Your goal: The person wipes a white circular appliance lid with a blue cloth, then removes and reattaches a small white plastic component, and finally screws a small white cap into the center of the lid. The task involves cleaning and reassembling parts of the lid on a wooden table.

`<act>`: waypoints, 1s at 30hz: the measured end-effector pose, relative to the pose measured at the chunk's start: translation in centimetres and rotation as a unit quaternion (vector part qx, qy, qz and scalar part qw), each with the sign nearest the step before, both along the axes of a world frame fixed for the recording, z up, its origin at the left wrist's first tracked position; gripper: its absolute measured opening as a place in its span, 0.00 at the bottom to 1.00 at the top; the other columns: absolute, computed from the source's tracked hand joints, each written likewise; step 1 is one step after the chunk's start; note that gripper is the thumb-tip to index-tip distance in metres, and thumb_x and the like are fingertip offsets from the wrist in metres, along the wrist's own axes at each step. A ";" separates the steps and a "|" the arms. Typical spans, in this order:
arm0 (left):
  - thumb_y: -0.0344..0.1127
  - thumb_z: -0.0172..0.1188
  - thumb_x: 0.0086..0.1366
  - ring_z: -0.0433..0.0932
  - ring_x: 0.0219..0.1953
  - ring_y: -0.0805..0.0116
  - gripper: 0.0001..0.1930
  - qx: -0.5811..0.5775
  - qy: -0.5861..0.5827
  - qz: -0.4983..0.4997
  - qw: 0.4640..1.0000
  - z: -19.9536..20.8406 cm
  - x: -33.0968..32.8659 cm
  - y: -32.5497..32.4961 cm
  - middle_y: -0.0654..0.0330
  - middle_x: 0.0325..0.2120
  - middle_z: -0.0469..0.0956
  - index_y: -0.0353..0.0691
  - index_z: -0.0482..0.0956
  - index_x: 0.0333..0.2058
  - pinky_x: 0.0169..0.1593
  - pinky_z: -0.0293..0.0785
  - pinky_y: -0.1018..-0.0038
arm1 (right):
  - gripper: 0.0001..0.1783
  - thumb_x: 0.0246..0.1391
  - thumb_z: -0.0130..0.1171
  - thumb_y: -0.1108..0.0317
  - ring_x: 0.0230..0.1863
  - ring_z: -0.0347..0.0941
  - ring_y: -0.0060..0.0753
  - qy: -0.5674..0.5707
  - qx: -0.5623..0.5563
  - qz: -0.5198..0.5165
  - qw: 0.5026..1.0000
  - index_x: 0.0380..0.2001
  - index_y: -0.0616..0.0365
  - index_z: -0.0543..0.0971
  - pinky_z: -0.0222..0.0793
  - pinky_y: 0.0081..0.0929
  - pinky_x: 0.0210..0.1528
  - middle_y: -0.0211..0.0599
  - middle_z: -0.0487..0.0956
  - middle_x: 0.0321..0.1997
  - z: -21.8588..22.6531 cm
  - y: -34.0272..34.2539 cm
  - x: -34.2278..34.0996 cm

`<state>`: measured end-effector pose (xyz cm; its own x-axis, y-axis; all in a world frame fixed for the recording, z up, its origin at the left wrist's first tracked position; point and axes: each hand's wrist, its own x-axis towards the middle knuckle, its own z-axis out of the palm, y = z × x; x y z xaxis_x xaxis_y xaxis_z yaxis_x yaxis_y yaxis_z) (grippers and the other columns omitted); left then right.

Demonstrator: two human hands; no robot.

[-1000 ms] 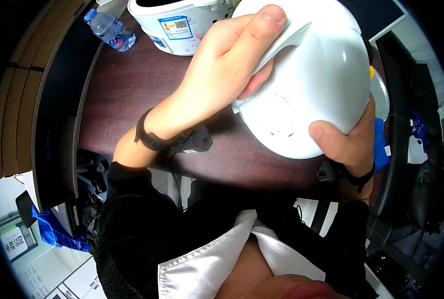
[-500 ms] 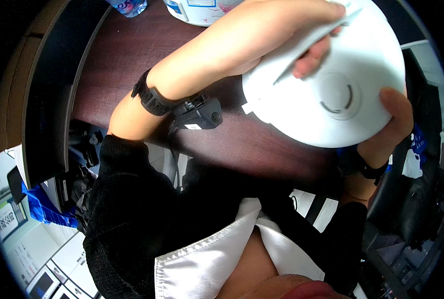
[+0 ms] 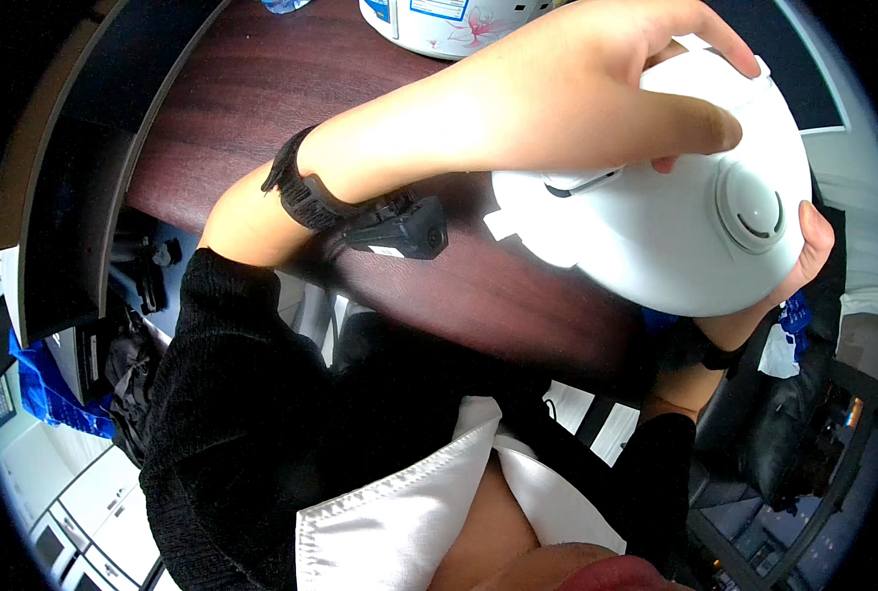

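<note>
Both of my hands are on a round white lid (image 3: 646,246), held up over the right side of the table and tilted. A raised round vent with curved slots faces up on it, and a small tab juts from its left edge. My left hand (image 3: 646,94) reaches across its top, thumb pressed on the surface and forefinger at the far rim; other fingers are mostly hidden below the palm. A raised handle-like part (image 3: 587,182) shows under that wrist. My right hand (image 3: 811,251) grips the right rim, thumb on the edge, its other fingers hidden beneath.
A white appliance (image 3: 434,30) with a pink flower print stands at the table's far edge, a clear bottle (image 3: 286,4) left of it. A small black camera (image 3: 400,231) is strapped to my left wrist above the dark wooden table (image 3: 242,118). A dark panel (image 3: 74,167) borders the left.
The lid has tilted, turning its vent rightward. My left hand has shifted from the handle-like part to the lid's far side, thumb and forefinger spreading. My right hand stays on the rim.
</note>
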<state>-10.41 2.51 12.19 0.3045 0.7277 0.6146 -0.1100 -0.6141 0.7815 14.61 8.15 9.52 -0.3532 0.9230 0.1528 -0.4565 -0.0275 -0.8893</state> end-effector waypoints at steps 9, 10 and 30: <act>0.33 0.55 0.64 0.75 0.32 0.70 0.10 0.123 0.024 0.219 0.968 -1.9 0.8 0.5 0.57 0.27 0.75 0.34 0.73 0.41 0.36 0.71 0.72 | 0.34 0.54 0.45 0.49 0.39 0.77 0.41 -0.028 -0.049 0.048 0.997 0.50 0.73 0.71 0.74 0.33 0.42 0.55 0.79 0.41 0.2 -0.9 -0.7; 0.33 0.55 0.64 0.74 0.30 0.71 0.10 0.117 0.035 0.202 0.972 -1.6 0.4 0.4 0.58 0.26 0.75 0.34 0.73 0.40 0.35 0.70 0.73 | 0.34 0.54 0.45 0.49 0.38 0.78 0.40 -0.028 -0.056 0.045 0.997 0.50 0.73 0.71 0.75 0.33 0.41 0.54 0.79 0.41 0.2 -1.0 -0.8; 0.42 0.55 0.69 0.79 0.45 0.69 0.21 -0.315 -0.185 -0.107 0.925 -1.7 -0.1 -0.2 0.56 0.46 0.77 0.34 0.70 0.53 0.45 0.82 0.68 | 0.32 0.56 0.47 0.54 0.53 0.73 0.40 0.033 0.031 -0.037 0.998 0.55 0.71 0.69 0.66 0.36 0.59 0.49 0.76 0.53 -1.6 0.1 5.7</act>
